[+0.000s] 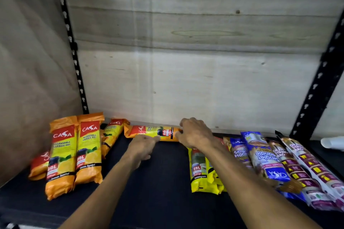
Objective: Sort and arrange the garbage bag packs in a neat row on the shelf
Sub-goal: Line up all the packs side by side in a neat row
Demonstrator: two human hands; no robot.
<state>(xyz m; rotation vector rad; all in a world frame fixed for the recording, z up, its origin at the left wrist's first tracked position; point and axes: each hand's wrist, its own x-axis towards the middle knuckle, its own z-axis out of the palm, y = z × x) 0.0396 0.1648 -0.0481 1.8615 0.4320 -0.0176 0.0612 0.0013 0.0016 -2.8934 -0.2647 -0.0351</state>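
The orange pack [152, 133] lay sideways at the far edge of the shelf [163, 182], long axis left-right, logo end pointing left. Right hand [195, 134] clamped its right end; left hand's [143, 147] fingertips pinched its near edge.

Orange garbage bag pack [154, 133] lies sideways against shelf's [163, 182] back wall

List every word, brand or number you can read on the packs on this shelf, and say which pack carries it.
"CASA", "DEGRADABLE GARBAGE BAG", "60L": two upright orange plastic packs.
"CASA", "60L": sideways orange pack, both hands on it.
"25L": yellow plastic pack.
"Singlet Handle", "CASA": blue plastic pack.
"DRAW STRING BAG": brown plastic pack.
Smaller print: unreadable.
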